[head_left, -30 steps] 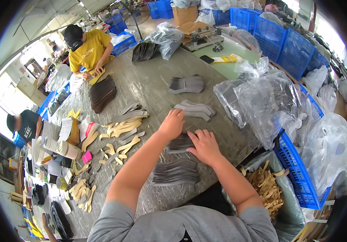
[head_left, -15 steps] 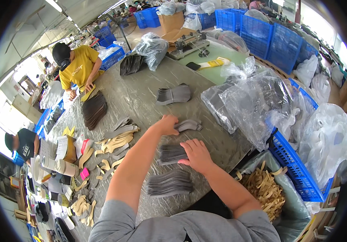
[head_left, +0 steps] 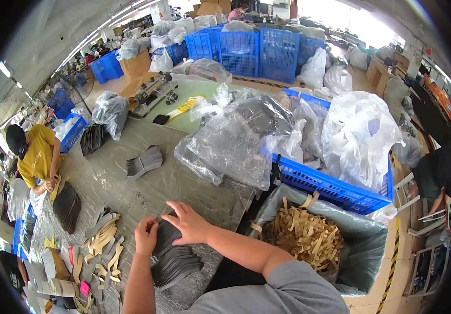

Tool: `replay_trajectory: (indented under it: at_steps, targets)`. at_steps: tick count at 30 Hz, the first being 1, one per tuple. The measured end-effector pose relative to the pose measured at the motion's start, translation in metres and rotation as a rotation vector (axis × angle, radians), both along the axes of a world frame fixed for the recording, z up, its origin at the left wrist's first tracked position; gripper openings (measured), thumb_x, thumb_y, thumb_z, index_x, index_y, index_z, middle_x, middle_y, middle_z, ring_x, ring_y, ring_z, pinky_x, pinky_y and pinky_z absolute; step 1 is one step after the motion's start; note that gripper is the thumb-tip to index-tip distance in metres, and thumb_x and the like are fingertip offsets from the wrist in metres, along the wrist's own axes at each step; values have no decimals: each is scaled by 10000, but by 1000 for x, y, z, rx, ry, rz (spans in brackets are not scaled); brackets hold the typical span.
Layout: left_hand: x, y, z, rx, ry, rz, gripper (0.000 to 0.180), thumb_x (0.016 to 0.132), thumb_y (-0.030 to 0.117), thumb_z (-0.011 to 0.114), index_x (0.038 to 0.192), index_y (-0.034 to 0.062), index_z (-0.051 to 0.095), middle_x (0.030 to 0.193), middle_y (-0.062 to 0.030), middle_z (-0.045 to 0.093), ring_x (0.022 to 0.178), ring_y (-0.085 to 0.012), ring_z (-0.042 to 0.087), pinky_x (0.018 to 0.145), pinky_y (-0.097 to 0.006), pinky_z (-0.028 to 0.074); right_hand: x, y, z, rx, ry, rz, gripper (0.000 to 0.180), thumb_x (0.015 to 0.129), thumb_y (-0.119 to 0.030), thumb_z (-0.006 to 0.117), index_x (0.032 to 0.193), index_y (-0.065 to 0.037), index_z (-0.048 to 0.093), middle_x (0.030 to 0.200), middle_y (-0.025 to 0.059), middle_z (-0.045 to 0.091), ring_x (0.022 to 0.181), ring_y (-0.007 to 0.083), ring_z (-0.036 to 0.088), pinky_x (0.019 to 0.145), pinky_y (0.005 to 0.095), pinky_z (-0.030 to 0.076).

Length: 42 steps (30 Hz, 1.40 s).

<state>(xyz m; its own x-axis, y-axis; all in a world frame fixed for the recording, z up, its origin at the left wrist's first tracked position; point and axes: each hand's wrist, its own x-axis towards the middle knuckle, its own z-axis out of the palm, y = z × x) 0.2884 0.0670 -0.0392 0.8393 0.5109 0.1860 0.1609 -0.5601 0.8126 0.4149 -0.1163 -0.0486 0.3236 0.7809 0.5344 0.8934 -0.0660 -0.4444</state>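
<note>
Both hands sit on the stack of dark grey flat sole-shaped pieces (head_left: 175, 256) at the near edge of the grey worktable (head_left: 183, 180). Left hand (head_left: 146, 236) curls around its left side, right hand (head_left: 188, 224) lies flat on top, fingers spread (tan offcuts (head_left: 102, 243) lie just left).

1. We are in a factory workshop, a big hall with strip lights overhead.
2. Our long table (head_left: 131, 188) carries stacks of dark cut pieces (head_left: 173, 261) and tan cut shapes (head_left: 99, 246).
3. Blue plastic crates (head_left: 257, 47) and bulging clear bags (head_left: 236, 136) crowd around.
4. A bin of tan offcuts (head_left: 304, 235) stands beside us.
5. A person in yellow (head_left: 37, 157) works at the same table.
</note>
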Motion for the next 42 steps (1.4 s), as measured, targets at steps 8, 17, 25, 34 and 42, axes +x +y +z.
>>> replay_trajectory:
  at_steps: [8, 17, 25, 34, 42]
  targets:
    - [-4, -5, 20, 538, 304, -381, 776, 848, 469, 656, 1408, -10, 414, 1380, -221, 484, 1263, -401, 445, 1089, -498, 305, -2, -3, 16, -135, -49, -22, 927, 648, -469, 833, 1376, -22, 472, 1274, 127, 521, 1216, 303, 458, 1026, 449, 368]
    - [-14, -6, 19, 853, 370, -345, 1105, 650, 639, 728, 1425, -62, 370, 1335, -225, 483, 1234, -402, 455, 1086, -494, 335, -6, 6, 5, -134, -61, -52, 818, 664, -457, 823, 1275, -11, 512, 1165, 121, 544, 1124, 300, 515, 981, 420, 404]
    - [-4, -6, 20, 815, 412, -291, 1016, 644, 546, 781, 1383, -50, 419, 1195, -188, 532, 1151, -377, 488, 1036, -435, 397, 5, 14, -2, -139, -4, -19, 779, 664, -473, 821, 1239, -37, 527, 1118, 107, 557, 1089, 286, 526, 952, 423, 410]
    - [-9, -12, 21, 690, 276, -305, 1053, 614, 428, 850, 1423, -43, 369, 1376, -200, 450, 1254, -387, 424, 1088, -454, 369, -3, 4, -12, -109, -91, -1, 864, 692, -482, 795, 1370, -43, 488, 1238, 117, 526, 1144, 292, 500, 975, 445, 390]
    - [6, -3, 20, 623, 324, -269, 1047, 571, 445, 863, 1396, -18, 415, 1316, -189, 487, 1229, -395, 436, 1072, -455, 389, -4, 9, 14, -169, -94, -236, 898, 671, -488, 811, 1358, -18, 475, 1176, 131, 515, 1096, 302, 506, 961, 424, 406]
